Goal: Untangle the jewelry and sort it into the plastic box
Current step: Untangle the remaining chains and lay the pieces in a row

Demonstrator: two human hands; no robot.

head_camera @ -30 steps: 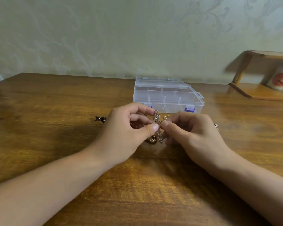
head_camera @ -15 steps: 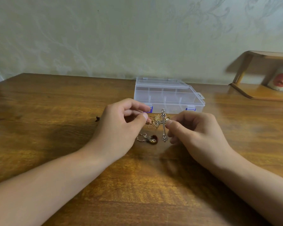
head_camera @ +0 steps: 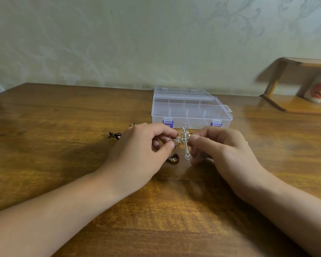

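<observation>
A silver cross pendant [head_camera: 186, 145] hangs upright between my hands, tangled with a gold filigree piece [head_camera: 178, 140]. My left hand [head_camera: 141, 154] pinches the gold piece with thumb and fingers. My right hand [head_camera: 222, 151] pinches the cross at its right arm. Below them a dark red ring with a gold clasp [head_camera: 173, 158] lies on the wooden table [head_camera: 156, 210]. Just behind my hands stands the clear plastic box [head_camera: 191, 110], lid closed, with purple latches and empty compartments.
A small dark jewelry piece [head_camera: 114, 135] lies on the table left of my left hand, another small bit [head_camera: 132, 124] behind it. A wooden shelf [head_camera: 300, 104] with a red-and-white object stands at the far right against the wall.
My hands have drawn slightly apart, pulling the cross out of the tangle so it hangs in full view. The red ring has dropped free onto the table.
</observation>
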